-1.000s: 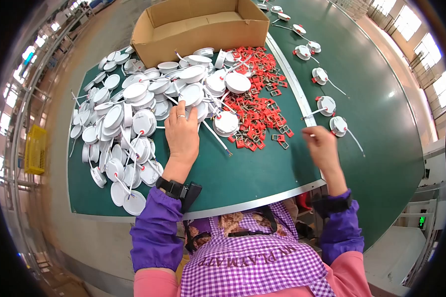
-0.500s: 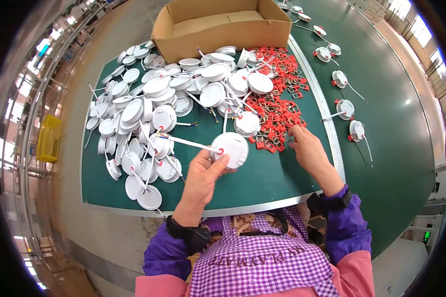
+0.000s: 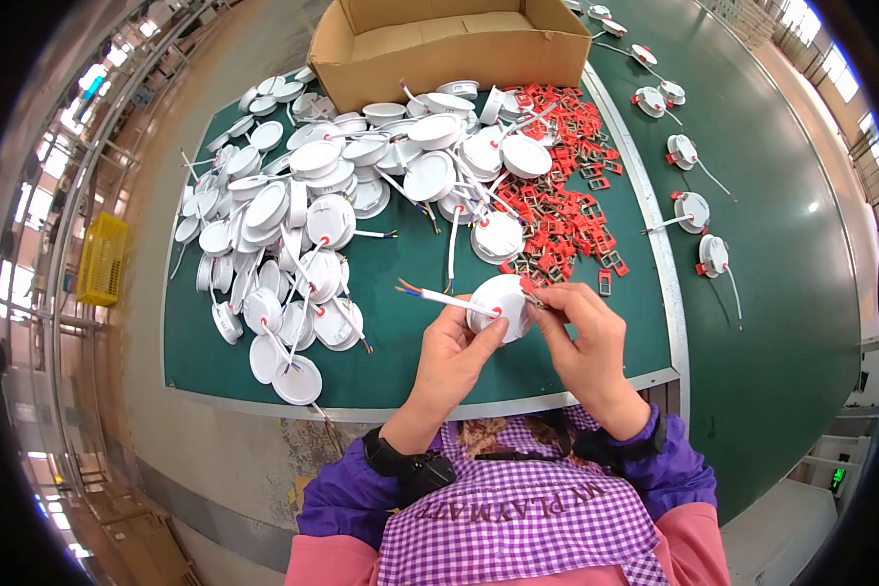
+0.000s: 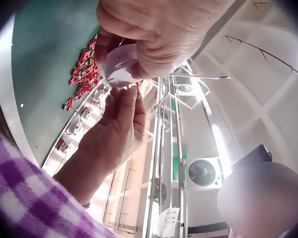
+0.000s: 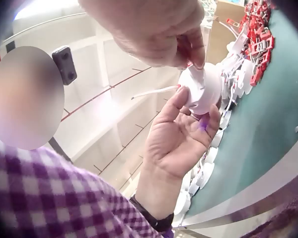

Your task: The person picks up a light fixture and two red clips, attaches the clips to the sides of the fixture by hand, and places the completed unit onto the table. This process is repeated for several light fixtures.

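Note:
My left hand (image 3: 449, 358) grips a round white lamp (image 3: 503, 298) by its edge, thumb on its back beside the red cable entry; the lamp's white cable points left. At the lamp's right edge my right hand (image 3: 588, 342) pinches a small red clip (image 3: 528, 285), mostly hidden by the fingers. In the left wrist view the right hand (image 4: 120, 124) meets the lamp (image 4: 121, 64) from below. The right wrist view has the left hand (image 5: 179, 139) around the lamp (image 5: 203, 89), with the right fingertips on its upper side.
A heap of white lamps (image 3: 266, 207) covers the green table's left and middle, beside a pile of red clips (image 3: 557, 220). Behind them stands a cardboard box (image 3: 449, 61). Past a metal strip (image 3: 645, 205), a row of lamps with clips (image 3: 691, 212) lies on a green surface.
The left hand took a lamp from the heap and brought it nearer the body. The right hand went to the red pile, then moved to the lamp's edge with a clip.

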Action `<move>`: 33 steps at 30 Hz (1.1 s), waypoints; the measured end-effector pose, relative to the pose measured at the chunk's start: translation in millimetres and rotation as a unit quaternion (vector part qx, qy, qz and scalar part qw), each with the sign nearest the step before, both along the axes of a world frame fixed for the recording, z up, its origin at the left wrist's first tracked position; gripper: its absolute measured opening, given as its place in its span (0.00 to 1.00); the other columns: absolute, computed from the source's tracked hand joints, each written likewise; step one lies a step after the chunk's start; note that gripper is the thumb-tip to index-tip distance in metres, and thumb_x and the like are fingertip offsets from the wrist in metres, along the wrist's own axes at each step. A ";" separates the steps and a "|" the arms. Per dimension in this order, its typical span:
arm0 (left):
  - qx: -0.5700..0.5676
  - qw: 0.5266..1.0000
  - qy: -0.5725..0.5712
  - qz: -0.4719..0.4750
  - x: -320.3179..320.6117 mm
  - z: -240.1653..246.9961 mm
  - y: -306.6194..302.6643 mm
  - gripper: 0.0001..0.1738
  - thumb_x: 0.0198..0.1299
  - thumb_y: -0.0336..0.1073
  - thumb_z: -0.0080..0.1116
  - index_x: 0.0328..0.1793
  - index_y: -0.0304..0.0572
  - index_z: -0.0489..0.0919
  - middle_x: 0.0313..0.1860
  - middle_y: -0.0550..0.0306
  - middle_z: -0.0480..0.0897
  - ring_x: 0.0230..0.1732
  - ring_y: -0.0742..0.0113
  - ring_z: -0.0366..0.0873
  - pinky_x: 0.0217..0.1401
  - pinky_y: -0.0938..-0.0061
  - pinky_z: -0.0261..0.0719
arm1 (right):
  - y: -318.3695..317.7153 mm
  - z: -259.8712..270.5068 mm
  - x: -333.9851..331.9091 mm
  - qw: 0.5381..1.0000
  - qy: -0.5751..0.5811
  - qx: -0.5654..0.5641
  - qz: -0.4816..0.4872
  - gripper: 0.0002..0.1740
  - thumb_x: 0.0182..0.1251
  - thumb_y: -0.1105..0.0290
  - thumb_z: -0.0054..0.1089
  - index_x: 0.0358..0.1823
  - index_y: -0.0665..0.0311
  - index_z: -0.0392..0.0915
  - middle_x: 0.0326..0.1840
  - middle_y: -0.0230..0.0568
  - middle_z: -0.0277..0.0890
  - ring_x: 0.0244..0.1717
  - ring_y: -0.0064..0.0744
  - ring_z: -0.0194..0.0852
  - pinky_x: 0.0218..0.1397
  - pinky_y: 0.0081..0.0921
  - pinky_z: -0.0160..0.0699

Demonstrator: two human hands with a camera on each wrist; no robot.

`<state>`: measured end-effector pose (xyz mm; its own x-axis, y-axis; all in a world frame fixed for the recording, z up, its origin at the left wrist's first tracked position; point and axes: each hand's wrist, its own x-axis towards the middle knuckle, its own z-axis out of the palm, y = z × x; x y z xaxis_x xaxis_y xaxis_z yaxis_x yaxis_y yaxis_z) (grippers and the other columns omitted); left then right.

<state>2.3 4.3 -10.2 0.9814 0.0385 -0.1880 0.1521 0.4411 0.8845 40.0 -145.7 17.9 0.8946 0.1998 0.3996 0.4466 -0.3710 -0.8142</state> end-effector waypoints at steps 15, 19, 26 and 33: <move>0.153 0.984 -0.088 0.026 -5.8 -6.3 -7.4 0.13 0.61 0.30 0.58 0.50 0.34 0.75 0.40 0.59 0.81 0.41 0.77 0.76 0.44 0.79 0.74 | -3.5 3.3 -11.3 0.994 -0.067 -0.087 -0.010 0.11 0.55 0.83 0.59 0.41 0.68 0.76 0.33 0.47 0.77 0.31 0.43 0.79 0.32 0.31 0.77; 0.172 0.981 -0.089 0.020 -7.3 -5.6 -7.0 0.14 0.60 0.29 0.58 0.51 0.34 0.74 0.40 0.59 0.80 0.41 0.77 0.76 0.45 0.79 0.74 | -6.8 4.8 -8.1 0.993 -0.063 -0.100 0.008 0.12 0.55 0.84 0.58 0.41 0.67 0.76 0.32 0.46 0.78 0.31 0.43 0.79 0.31 0.31 0.77; 0.173 0.980 -0.097 0.027 -7.4 -4.7 -8.8 0.15 0.59 0.27 0.58 0.53 0.34 0.74 0.40 0.58 0.80 0.41 0.76 0.75 0.44 0.78 0.74 | -7.5 4.0 -8.8 0.992 -0.037 -0.117 0.014 0.13 0.54 0.83 0.55 0.41 0.66 0.76 0.31 0.43 0.77 0.30 0.40 0.79 0.30 0.31 0.77; 0.230 0.968 -0.097 0.000 -7.6 -3.0 -5.1 0.16 0.57 0.26 0.60 0.52 0.33 0.73 0.40 0.56 0.80 0.40 0.74 0.75 0.44 0.78 0.74 | -11.0 5.8 -8.9 0.988 -0.044 -0.145 0.011 0.12 0.53 0.84 0.56 0.40 0.67 0.75 0.30 0.43 0.76 0.30 0.41 0.78 0.29 0.30 0.77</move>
